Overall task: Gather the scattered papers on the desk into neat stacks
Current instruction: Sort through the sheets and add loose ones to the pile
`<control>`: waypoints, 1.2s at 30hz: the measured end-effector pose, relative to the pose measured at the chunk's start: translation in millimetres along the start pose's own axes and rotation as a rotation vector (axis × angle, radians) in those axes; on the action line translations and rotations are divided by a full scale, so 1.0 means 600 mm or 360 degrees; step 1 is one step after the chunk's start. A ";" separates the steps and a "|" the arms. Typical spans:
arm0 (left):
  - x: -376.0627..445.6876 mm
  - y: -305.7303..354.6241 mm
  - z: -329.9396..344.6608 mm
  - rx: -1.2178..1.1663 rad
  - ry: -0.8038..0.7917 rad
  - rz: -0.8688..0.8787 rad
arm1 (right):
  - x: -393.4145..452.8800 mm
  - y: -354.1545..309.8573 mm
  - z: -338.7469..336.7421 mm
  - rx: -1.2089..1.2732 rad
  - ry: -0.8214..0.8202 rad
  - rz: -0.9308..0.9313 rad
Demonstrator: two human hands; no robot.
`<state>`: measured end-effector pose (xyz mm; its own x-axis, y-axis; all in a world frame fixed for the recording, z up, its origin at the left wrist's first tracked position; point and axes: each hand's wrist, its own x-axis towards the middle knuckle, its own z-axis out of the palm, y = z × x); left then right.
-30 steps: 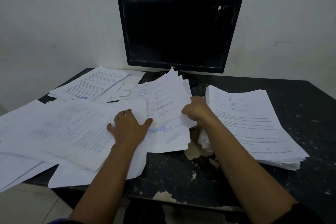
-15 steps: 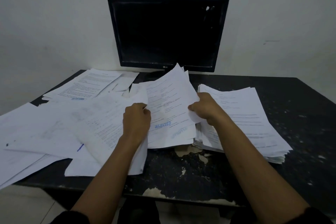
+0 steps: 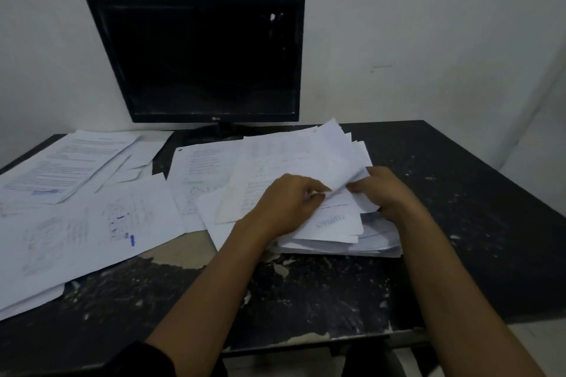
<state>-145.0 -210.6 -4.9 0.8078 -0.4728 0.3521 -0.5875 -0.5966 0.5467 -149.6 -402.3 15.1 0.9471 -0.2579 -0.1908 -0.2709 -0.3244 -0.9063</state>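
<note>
centre right: thick paper stack [image 3: 379,242] begun; left hand [image 3: 284,205] and right hand [image 3: 386,190] pinching loose bundle [image 3: 306,162] atop it. left half: scattered sheets [image 3: 76,223] ungathered.

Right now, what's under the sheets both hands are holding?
Under the held sheets, gripped by left hand and right hand, a thick paper stack shows its edges; its top page is covered.

Single head-worn wide-angle view, looking forward and down from above the desk's [image 3: 337,294] near edge. Faces the wall [image 3: 428,24] and the dark monitor [image 3: 208,61] at the back. Close range: both forearms enter from the bottom edge and fill the lower frame. Horizon tilted, edges curved. No second view, so nothing shared.
</note>
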 end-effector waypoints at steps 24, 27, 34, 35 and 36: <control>-0.015 -0.123 -0.094 -0.0635 0.0515 -0.1315 | 0.033 0.062 -0.027 -0.0472 0.0651 -0.0221; -0.011 -0.115 -0.076 -0.0672 0.0682 -0.1287 | 0.024 0.055 -0.032 -0.0782 0.0773 -0.0193; -0.008 -0.111 -0.043 -0.0930 0.1001 -0.1322 | 0.016 0.051 -0.038 -0.0622 0.0945 -0.0366; -0.007 -0.108 -0.040 -0.0940 0.1016 -0.1334 | 0.016 0.048 -0.037 -0.0591 0.0923 -0.0405; -0.006 -0.107 -0.037 -0.0943 0.1002 -0.1347 | 0.016 0.046 -0.035 -0.0578 0.0893 -0.0436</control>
<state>-109.2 -156.0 -24.7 0.9049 0.4202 -0.0674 0.1186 -0.0968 0.9882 -151.5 -432.6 -3.6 0.7847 -0.5210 0.3360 -0.1691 -0.7013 -0.6925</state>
